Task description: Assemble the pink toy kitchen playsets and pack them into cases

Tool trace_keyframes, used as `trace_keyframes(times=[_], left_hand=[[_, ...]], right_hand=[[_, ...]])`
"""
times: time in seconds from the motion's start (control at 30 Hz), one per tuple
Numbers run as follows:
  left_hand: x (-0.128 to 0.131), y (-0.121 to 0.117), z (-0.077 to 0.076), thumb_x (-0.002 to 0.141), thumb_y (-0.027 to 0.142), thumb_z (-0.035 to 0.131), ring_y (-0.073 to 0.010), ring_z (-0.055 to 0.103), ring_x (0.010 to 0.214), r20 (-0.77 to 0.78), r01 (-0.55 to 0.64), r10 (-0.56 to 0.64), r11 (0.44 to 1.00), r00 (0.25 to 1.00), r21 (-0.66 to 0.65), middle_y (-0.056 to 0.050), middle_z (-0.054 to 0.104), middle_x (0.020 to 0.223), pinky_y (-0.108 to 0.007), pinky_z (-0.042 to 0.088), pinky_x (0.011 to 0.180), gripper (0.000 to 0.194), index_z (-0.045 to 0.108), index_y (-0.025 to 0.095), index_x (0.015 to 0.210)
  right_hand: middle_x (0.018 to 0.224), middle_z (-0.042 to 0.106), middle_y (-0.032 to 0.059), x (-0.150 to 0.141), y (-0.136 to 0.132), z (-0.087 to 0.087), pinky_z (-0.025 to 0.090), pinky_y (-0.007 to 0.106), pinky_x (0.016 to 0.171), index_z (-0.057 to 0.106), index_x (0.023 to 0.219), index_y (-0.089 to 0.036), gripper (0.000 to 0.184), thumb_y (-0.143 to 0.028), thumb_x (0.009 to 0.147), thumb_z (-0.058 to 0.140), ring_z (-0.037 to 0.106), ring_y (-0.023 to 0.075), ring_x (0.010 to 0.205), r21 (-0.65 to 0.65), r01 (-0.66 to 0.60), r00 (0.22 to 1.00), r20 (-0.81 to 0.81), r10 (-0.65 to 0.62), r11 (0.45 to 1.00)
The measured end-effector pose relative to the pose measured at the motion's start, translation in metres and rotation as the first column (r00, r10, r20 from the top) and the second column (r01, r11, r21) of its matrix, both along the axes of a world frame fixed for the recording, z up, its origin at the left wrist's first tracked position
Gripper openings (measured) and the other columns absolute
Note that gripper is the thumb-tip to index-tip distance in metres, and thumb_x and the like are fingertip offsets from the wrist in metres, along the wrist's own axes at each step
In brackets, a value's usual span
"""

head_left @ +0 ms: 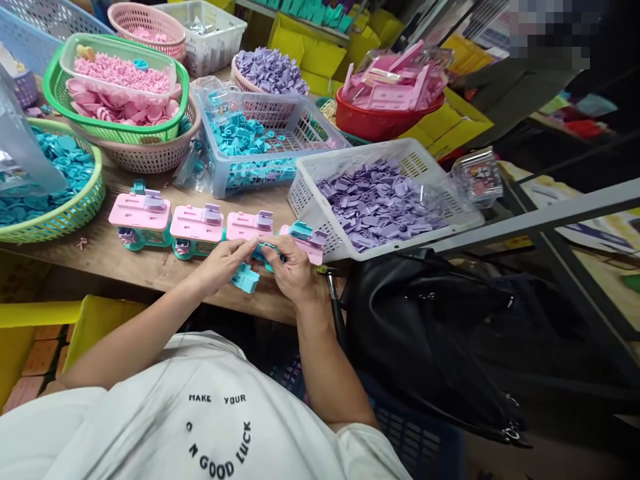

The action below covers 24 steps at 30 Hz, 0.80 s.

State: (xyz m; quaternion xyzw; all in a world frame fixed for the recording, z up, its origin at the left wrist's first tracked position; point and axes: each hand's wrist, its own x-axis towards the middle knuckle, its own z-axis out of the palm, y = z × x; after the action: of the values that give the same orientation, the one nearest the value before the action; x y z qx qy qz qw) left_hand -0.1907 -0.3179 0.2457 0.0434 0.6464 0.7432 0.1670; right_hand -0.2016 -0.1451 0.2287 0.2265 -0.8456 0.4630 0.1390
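My left hand and my right hand meet at the front of a row of plastic toy units on the wooden table. Their fingers are closed on a small teal plastic part, mostly hidden by the fingers. Right behind them is a pink-topped toy unit with a lilac piece on top. Two more such units, a middle one and a left one, stand to the left. Beside my right hand, a pink top carries teal and lilac pieces. A loose teal piece lies below my left hand.
A white basket of lilac pieces stands at the right, and a clear crate with teal pieces behind the row. Green and red baskets hold more parts. A hammer and black bag are at the right edge.
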Motion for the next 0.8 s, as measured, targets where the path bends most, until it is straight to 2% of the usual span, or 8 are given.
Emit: trace_keyframes(times=[0.1,0.23,0.33,0.4,0.5,0.6,0.67,0.8], left_hand=[[-0.005,-0.009,-0.003,0.076,0.07,0.066,-0.0096,0.052,0.058,-0.017,-0.041,0.041,0.999,0.999,-0.021,0.001,0.058,0.066,-0.02,0.041,0.052,0.055,0.062,0.015,0.081],[-0.013,-0.019,0.001,0.09,0.057,0.054,-0.0117,0.056,0.062,-0.23,-0.077,0.032,0.979,0.973,-0.19,-0.002,0.063,0.072,-0.023,0.046,0.06,0.046,0.066,0.013,0.098],[-0.02,-0.023,0.008,0.086,0.039,0.063,-0.0159,0.063,0.079,-0.56,-0.294,0.011,0.859,0.828,-0.418,-0.006,0.068,0.091,-0.027,0.05,0.074,0.047,0.06,0.013,0.125],[-0.024,-0.024,0.011,0.082,0.031,0.066,-0.0191,0.064,0.089,-0.665,-0.371,-0.078,0.779,0.743,-0.506,-0.009,0.068,0.102,-0.029,0.05,0.08,0.045,0.061,0.014,0.123],[-0.03,-0.024,0.014,0.086,0.029,0.057,-0.0189,0.063,0.084,-0.636,-0.353,-0.029,0.812,0.771,-0.465,-0.006,0.067,0.09,-0.028,0.049,0.075,0.021,0.067,0.015,0.097],[-0.034,-0.025,0.018,0.088,0.041,0.054,-0.0128,0.053,0.062,-0.451,-0.211,0.051,0.926,0.891,-0.312,-0.001,0.058,0.068,-0.024,0.042,0.059,0.031,0.062,0.014,0.076],[-0.035,-0.028,0.023,0.085,0.045,0.058,-0.0102,0.048,0.056,-0.361,-0.11,-0.002,0.951,0.933,-0.29,0.001,0.056,0.064,-0.022,0.038,0.055,0.034,0.063,0.013,0.074],[-0.036,-0.04,0.031,0.085,0.039,0.062,-0.0118,0.053,0.06,-0.388,-0.148,-0.085,0.833,0.918,-0.532,0.0,0.062,0.068,-0.023,0.041,0.06,0.03,0.072,0.012,0.093]], right_hand=[[0.109,0.072,0.007,-0.001,-0.003,0.005,0.051,0.046,0.098,0.073,0.116,-0.029,0.031,-0.047,0.098,0.054,0.064,0.025,0.104,0.077,0.023,0.998,-0.057,-0.018,0.997],[0.099,0.071,0.0058,-0.013,-0.007,0.018,0.057,0.036,0.078,0.071,0.106,-0.026,0.026,-0.046,0.094,0.06,0.066,0.0206,0.086,0.029,-0.006,1.0,0.021,0.005,1.0],[0.085,0.068,0.0032,-0.026,-0.016,0.033,0.056,0.033,0.071,0.069,0.1,-0.023,0.028,-0.049,0.092,0.062,0.063,0.0172,0.072,-0.033,0.113,0.993,0.036,-0.112,0.993],[0.079,0.065,0.0017,-0.032,-0.024,0.044,0.055,0.032,0.068,0.068,0.102,-0.022,0.033,-0.053,0.093,0.059,0.062,0.0154,0.068,-0.072,0.116,0.992,0.068,-0.111,0.991],[0.088,0.065,0.0025,-0.035,-0.033,0.058,0.057,0.03,0.07,0.067,0.107,-0.023,0.043,-0.061,0.093,0.056,0.064,0.0159,0.077,-0.094,-0.037,0.993,0.11,0.047,0.995],[0.104,0.065,0.0048,-0.042,-0.032,0.063,0.058,0.033,0.081,0.07,0.107,-0.024,0.048,-0.067,0.086,0.063,0.065,0.0195,0.097,-0.049,-0.156,0.984,0.075,0.159,0.987],[0.105,0.066,0.0044,-0.052,-0.028,0.06,0.057,0.034,0.084,0.07,0.105,-0.023,0.048,-0.067,0.086,0.063,0.065,0.0199,0.098,-0.032,-0.216,0.971,0.102,0.218,0.976],[0.093,0.07,0.0032,-0.082,-0.018,0.043,0.054,0.037,0.084,0.071,0.104,-0.022,0.039,-0.058,0.091,0.062,0.064,0.0204,0.09,0.166,-0.206,0.971,0.158,0.18,0.964]])
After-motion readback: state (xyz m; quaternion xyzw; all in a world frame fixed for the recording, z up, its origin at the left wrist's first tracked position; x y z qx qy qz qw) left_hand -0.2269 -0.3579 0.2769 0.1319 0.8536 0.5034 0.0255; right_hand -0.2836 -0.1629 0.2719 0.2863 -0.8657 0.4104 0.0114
